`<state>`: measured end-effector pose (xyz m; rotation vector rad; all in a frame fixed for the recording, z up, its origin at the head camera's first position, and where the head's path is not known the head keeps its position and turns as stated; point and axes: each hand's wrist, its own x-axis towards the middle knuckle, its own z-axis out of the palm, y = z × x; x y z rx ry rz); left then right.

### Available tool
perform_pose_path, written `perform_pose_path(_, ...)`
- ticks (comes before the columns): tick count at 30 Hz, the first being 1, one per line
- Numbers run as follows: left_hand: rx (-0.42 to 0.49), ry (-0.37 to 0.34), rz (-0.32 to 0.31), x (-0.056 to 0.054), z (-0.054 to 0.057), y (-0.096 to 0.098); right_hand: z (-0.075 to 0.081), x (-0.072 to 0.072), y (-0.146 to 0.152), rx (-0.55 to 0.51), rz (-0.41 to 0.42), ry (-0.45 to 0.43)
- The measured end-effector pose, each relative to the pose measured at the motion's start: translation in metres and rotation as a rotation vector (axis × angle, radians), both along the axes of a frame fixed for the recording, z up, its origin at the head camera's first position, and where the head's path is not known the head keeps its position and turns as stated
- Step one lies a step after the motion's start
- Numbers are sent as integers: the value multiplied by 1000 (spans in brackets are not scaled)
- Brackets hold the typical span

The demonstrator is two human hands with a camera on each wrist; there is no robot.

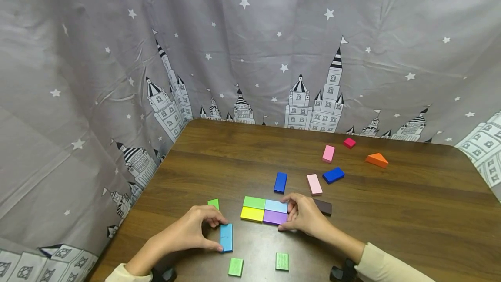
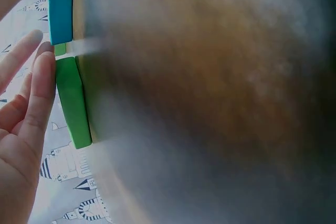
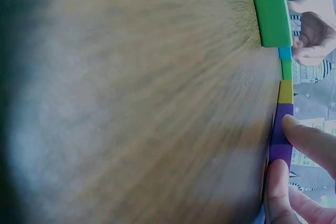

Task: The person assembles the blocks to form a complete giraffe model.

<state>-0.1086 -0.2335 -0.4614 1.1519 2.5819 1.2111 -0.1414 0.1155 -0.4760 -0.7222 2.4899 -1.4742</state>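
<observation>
In the head view my left hand (image 1: pixel 197 229) spans a blue rectangular block (image 1: pixel 226 237), thumb at its near end and index finger at its far end. My right hand (image 1: pixel 303 213) is at the right end of a two-by-two group of flat blocks. Its index finger lies at the far edge of the light blue block (image 1: pixel 276 205), its thumb at the near corner of the purple block (image 1: pixel 275 217). Completing that group are a green block (image 1: pixel 254 202) and a yellow block (image 1: pixel 252 214). The left wrist view shows the blue block (image 2: pixel 61 9) upright beside the fingers.
Two small green blocks (image 1: pixel 235 267) (image 1: pixel 282 261) lie nearer me. Another green block (image 1: pixel 213 203) is partly behind my left hand, a dark block (image 1: pixel 323 207) behind my right. Farther back are blue blocks (image 1: pixel 280 182), pink blocks (image 1: pixel 314 185), a red block (image 1: pixel 349 142) and an orange triangle (image 1: pixel 377 160).
</observation>
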Motion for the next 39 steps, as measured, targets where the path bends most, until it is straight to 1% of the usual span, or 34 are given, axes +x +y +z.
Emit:
perform_pose_path(5, -11, 18, -22, 0, -2, 2, -1, 1, 0, 41, -17, 14)
perform_pose_path(9, -16, 31, -44, 1, -2, 3, -2, 2, 1, 57, -21, 10)
perform_pose_path(13, -30, 53, -54, 0, -1, 3, -1, 2, 1, 46, -12, 17)
perform_pose_path(17, -57, 58, -58, -1, 1, 3, 0, 2, 1, 24, -2, 30)
perform_pose_path(22, -79, 28, -57, -3, 2, 4, 1, 1, 2, 14, 8, 35)
perform_pose_path(28, -111, -6, -50, -6, 6, 10, 1, 0, 3, 0, 18, 13)
perform_pose_path(35, -109, -76, -47, -10, 10, 19, 1, -1, 3, -8, 12, -2)
perform_pose_path(39, -106, -68, -40, -11, 9, 21, 1, -2, 2, 0, 8, -4)
